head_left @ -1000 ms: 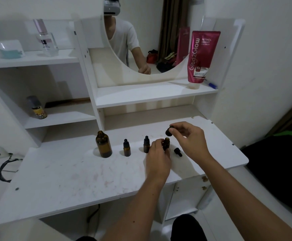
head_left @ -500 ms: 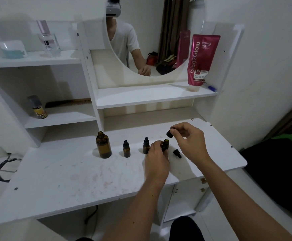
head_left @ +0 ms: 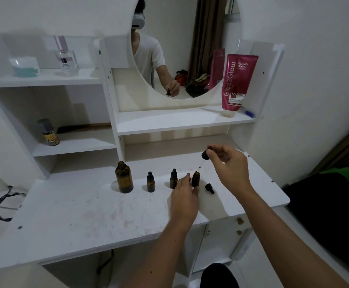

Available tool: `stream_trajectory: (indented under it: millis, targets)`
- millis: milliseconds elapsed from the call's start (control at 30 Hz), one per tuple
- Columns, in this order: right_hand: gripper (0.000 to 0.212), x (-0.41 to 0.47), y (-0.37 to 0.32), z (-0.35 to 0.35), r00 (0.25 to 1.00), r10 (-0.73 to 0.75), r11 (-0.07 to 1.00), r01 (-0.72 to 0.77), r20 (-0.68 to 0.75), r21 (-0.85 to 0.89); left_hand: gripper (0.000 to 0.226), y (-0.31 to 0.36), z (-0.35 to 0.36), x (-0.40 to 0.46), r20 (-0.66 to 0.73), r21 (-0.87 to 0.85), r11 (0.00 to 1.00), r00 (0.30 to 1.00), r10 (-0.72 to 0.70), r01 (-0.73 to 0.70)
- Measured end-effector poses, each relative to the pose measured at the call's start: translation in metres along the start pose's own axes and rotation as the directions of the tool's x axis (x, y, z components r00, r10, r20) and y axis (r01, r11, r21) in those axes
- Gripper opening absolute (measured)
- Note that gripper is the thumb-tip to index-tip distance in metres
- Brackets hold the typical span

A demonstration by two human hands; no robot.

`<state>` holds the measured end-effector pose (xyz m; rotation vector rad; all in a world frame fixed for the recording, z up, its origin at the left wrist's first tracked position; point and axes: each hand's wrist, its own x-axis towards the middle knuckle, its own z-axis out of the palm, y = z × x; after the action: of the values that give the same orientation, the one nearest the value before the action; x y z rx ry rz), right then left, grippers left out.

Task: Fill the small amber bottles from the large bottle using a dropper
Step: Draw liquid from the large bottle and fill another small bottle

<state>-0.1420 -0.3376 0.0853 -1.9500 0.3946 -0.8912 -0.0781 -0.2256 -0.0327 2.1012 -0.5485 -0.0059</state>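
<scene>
A white counter (head_left: 65,221) with pink smudges stands against a white wall, with shelves and a round mirror (head_left: 186,48) above it. A pink tube (head_left: 236,84) stands on the shelf under the mirror.

On the counter, a big brown bottle (head_left: 124,177) with no cap stands on the left. To its right stand two little brown bottles with black tops, the first (head_left: 151,182) and then the second (head_left: 173,179). Next comes a third little bottle (head_left: 195,179) with its top off. The left hand (head_left: 185,196) holds this open bottle at its bottom, with fingers curled around it. A black cap (head_left: 209,188) lies on the counter just beside it.

The right hand (head_left: 229,167) pinches the black top of a dropper (head_left: 205,155). The dropper is up in the air, and its thin clear tube points down near the mouth of the open bottle.
</scene>
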Motion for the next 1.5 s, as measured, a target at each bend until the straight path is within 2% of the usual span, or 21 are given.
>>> stream_trajectory:
  millis: [100,233,300,367,467,567,633,767,867,1067,1500]
  targets:
    - [0.016,-0.002,-0.009,-0.002,0.999,-0.019,1.000,0.018,-0.031,-0.009,0.051,-0.004,-0.014,-0.010,0.015,-0.068,0.998,1.000,0.010,-0.009]
    - [0.016,-0.007,-0.025,0.002,0.997,-0.052,0.999,0.052,-0.048,0.006,0.047,-0.016,-0.045,-0.024,0.083,-0.250,0.968,0.996,0.035,-0.013]
    - [0.016,-0.009,-0.035,0.012,0.998,-0.061,0.998,0.062,-0.034,0.031,0.043,-0.024,-0.069,-0.029,0.080,-0.289,0.956,0.994,0.069,-0.043]
    - [0.017,-0.010,-0.045,0.027,0.998,-0.056,0.995,0.056,0.000,0.083,0.035,-0.035,-0.097,-0.030,0.028,-0.280,0.958,0.997,0.069,-0.059]
    - [0.017,-0.012,-0.059,0.055,0.998,-0.027,0.984,0.017,0.049,0.178,0.026,-0.061,-0.137,-0.029,-0.125,-0.249,0.967,0.992,0.021,-0.052]
    - [0.014,-0.013,-0.076,0.085,0.996,-0.052,0.971,0.033,0.075,0.235,0.037,-0.089,-0.164,-0.022,-0.320,-0.092,0.992,0.946,0.048,-0.081]
    - [0.015,-0.011,-0.084,0.104,0.992,-0.086,0.968,0.060,0.096,0.245,0.053,-0.102,-0.171,-0.015,-0.394,-0.060,0.998,0.919,0.003,-0.029]
    - [0.017,-0.007,-0.097,0.132,0.982,-0.131,0.961,0.091,0.138,0.261,0.075,-0.105,-0.170,-0.004,-0.310,-0.203,0.975,0.938,-0.156,0.095]
    - [0.016,-0.003,-0.102,0.144,0.976,-0.155,0.958,0.111,0.153,0.263,0.069,-0.104,-0.167,0.001,-0.290,-0.246,0.958,0.932,-0.215,0.145]
    - [0.016,0.003,-0.097,0.159,0.967,-0.169,0.960,0.118,0.189,0.252,0.042,-0.106,-0.164,0.003,-0.307,-0.185,0.975,0.935,-0.179,0.126]
    - [0.015,-0.007,-0.069,0.190,0.917,-0.086,0.995,0.064,0.390,0.070,0.041,-0.108,-0.161,0.003,-0.301,-0.173,0.976,0.937,-0.177,0.129]
